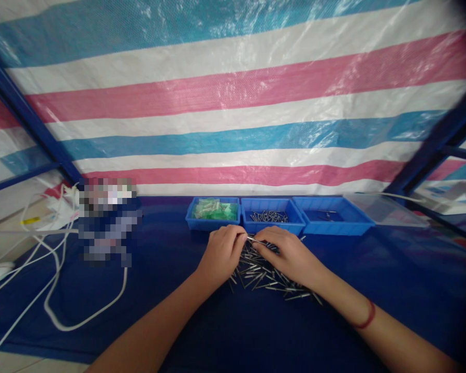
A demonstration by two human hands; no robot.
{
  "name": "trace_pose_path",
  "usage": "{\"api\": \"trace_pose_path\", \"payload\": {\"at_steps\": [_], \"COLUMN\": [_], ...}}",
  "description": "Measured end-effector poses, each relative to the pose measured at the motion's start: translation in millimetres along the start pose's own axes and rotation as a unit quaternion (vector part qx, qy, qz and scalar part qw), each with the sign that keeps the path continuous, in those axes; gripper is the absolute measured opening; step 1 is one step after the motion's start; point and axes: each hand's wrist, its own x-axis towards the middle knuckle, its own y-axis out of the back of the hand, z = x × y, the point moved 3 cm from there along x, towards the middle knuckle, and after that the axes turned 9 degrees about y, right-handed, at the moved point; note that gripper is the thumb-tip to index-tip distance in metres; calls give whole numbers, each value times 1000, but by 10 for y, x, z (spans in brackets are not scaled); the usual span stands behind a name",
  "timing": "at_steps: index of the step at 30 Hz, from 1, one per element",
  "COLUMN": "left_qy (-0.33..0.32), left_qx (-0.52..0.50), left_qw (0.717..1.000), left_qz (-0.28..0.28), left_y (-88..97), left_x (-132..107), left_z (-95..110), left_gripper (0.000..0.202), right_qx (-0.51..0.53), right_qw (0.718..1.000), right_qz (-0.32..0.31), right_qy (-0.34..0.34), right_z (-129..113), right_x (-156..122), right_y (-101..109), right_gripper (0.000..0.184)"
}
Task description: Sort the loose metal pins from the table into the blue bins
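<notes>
My left hand [222, 251] and my right hand [285, 254] meet over a heap of small metal pins [262, 277] on the blue table cloth [202, 321]. Both hands pinch the same thin metal pin [255, 240], which lies level between their fingertips. My right wrist wears a red string band [367, 317]. Behind the hands stand three blue trays: the left one [212, 213] holds small green pieces, the middle one [272, 215] holds more metal pins, the right one [332, 214] is nearly bare.
White cables [58, 290] loop over the table's left side, near a blurred-out object [106, 220]. A clear plastic lid [384, 210] lies right of the trays. A striped tarp [233, 103] on a blue frame closes off the back.
</notes>
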Motion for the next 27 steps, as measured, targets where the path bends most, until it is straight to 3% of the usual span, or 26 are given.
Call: {"api": "trace_pose_path", "payload": {"at_steps": [5,11,21,27], "left_qy": [6,-4,-37,-32], "left_qx": [-15,-20,-18,-32], "left_qw": [1000,999,999,999], "left_qz": [-5,-25,-34,-24], "left_y": [13,-8,-37,-29], "left_x": [-7,-15,-40,-25], "left_z": [10,45,58,55], "left_gripper": [18,19,18,16], "right_qx": [81,210,265,258], "right_qw": [993,955,944,942], "right_qz": [71,156,140,166], "right_qy": [-56,-137,-139,-137], "right_z": [40,134,118,116], "right_x": [-5,-36,-32,-48], "right_y": [3,-48,-68,-65], "right_gripper": [18,20,17,17]}}
